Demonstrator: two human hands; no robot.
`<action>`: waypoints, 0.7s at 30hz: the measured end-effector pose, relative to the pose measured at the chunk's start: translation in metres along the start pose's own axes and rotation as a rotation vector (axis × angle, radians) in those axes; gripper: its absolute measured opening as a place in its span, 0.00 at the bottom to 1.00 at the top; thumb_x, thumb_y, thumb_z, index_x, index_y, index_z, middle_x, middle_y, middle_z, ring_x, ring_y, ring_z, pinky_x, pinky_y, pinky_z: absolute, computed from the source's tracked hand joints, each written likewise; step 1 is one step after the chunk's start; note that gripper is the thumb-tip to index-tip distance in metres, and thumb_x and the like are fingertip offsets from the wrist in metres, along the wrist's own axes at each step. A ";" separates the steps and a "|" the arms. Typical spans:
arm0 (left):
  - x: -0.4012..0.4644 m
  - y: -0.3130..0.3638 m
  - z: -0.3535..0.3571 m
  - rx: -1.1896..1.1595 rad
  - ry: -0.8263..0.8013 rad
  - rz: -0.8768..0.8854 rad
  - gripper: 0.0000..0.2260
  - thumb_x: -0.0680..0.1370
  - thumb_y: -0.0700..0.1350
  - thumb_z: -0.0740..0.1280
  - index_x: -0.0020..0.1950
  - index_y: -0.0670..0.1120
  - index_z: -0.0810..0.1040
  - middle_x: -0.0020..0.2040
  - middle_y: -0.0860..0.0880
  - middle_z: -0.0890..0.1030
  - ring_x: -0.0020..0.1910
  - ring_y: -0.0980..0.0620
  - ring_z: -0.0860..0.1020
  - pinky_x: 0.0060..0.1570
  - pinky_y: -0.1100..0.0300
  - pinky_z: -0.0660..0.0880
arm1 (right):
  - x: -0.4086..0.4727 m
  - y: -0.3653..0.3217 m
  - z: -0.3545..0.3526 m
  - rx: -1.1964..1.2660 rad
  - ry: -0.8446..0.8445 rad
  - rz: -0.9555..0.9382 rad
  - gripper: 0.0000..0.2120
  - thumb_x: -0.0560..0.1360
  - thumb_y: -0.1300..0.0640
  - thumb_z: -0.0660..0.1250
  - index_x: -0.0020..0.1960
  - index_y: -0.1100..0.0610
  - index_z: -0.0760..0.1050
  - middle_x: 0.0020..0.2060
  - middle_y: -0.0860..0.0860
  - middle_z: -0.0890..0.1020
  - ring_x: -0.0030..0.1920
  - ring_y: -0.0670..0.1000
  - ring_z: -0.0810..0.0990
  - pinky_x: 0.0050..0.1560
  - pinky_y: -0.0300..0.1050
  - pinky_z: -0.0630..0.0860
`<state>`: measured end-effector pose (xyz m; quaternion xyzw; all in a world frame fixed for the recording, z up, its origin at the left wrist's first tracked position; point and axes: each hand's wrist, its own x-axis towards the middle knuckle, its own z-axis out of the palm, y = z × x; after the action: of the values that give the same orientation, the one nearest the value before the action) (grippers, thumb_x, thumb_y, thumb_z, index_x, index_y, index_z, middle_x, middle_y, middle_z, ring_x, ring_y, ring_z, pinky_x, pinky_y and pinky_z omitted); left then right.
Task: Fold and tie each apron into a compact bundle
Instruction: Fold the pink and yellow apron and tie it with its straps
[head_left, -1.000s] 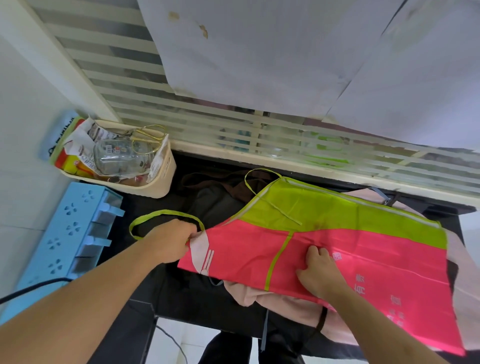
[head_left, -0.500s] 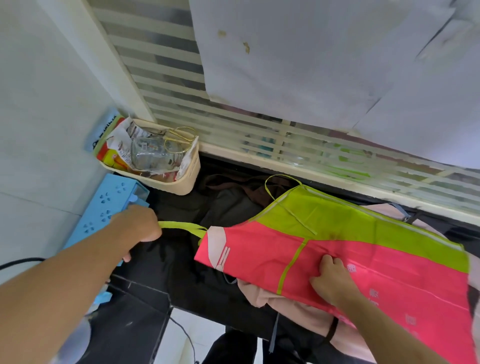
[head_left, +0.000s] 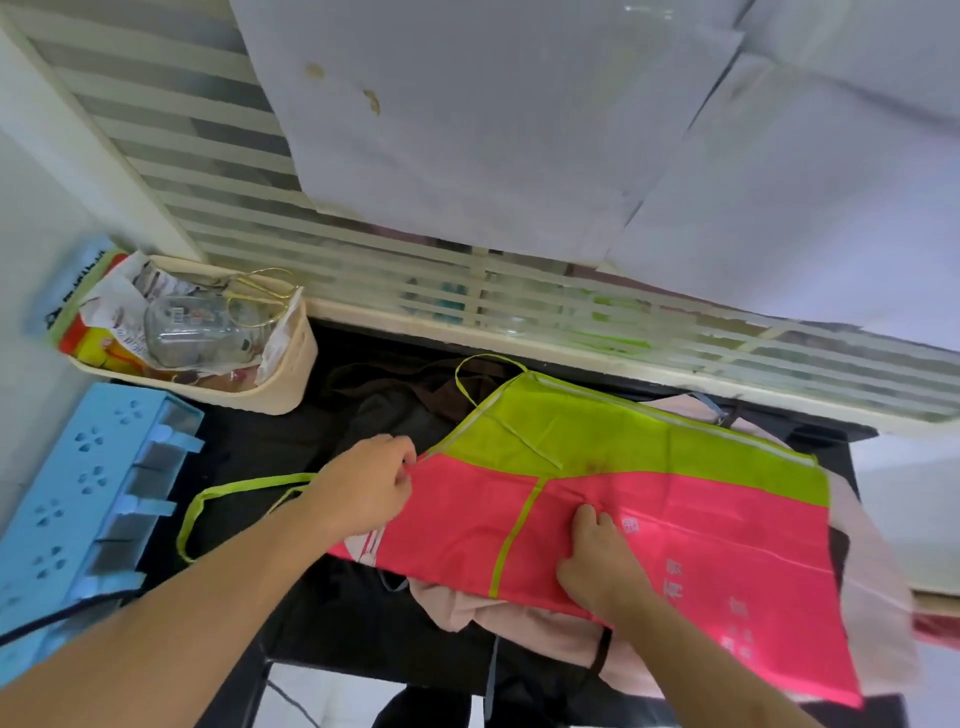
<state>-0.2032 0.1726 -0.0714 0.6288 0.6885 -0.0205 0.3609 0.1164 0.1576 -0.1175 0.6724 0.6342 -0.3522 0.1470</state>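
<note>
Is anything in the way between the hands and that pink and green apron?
Nothing visible is. Both hands are already on the apron: the left hand pinches its left corner by the green strap, and the right hand presses on the pink part.

A folded pink and lime-green fabric apron (head_left: 623, 499) is laid on a black countertop (head_left: 249, 447), over a pale pink cloth (head_left: 524, 621). Its left edge is pinched by the left hand (head_left: 363, 488); its pink panel is pressed by the right hand (head_left: 597, 561). A lime-green strap loop (head_left: 208, 509) is spread leftward. A cream basket (head_left: 291, 364) and a blue plastic rack (head_left: 78, 493) are seen at left.
</note>
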 end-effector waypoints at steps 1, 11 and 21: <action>0.010 0.011 0.012 -0.104 0.010 -0.008 0.07 0.81 0.49 0.66 0.57 0.50 0.79 0.50 0.54 0.80 0.49 0.52 0.82 0.49 0.55 0.79 | -0.004 -0.002 -0.002 0.028 -0.002 -0.005 0.12 0.71 0.62 0.60 0.52 0.54 0.63 0.51 0.54 0.72 0.52 0.58 0.74 0.50 0.51 0.72; 0.128 0.106 0.049 -1.100 -0.063 -0.652 0.21 0.81 0.59 0.67 0.56 0.41 0.78 0.38 0.42 0.87 0.31 0.43 0.85 0.28 0.56 0.80 | -0.065 0.026 0.016 -0.243 -0.087 -0.051 0.39 0.74 0.39 0.51 0.80 0.32 0.35 0.84 0.54 0.37 0.83 0.61 0.44 0.80 0.61 0.55; 0.099 0.111 -0.026 -2.073 0.130 -0.017 0.06 0.82 0.49 0.66 0.56 0.50 0.81 0.49 0.48 0.82 0.43 0.50 0.80 0.40 0.57 0.73 | -0.060 0.055 0.015 -0.231 -0.097 -0.148 0.50 0.76 0.55 0.66 0.78 0.30 0.32 0.81 0.50 0.30 0.83 0.59 0.38 0.81 0.62 0.53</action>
<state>-0.1130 0.2926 -0.0563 0.0048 0.3910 0.6129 0.6866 0.1674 0.0944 -0.1024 0.5846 0.7105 -0.3187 0.2277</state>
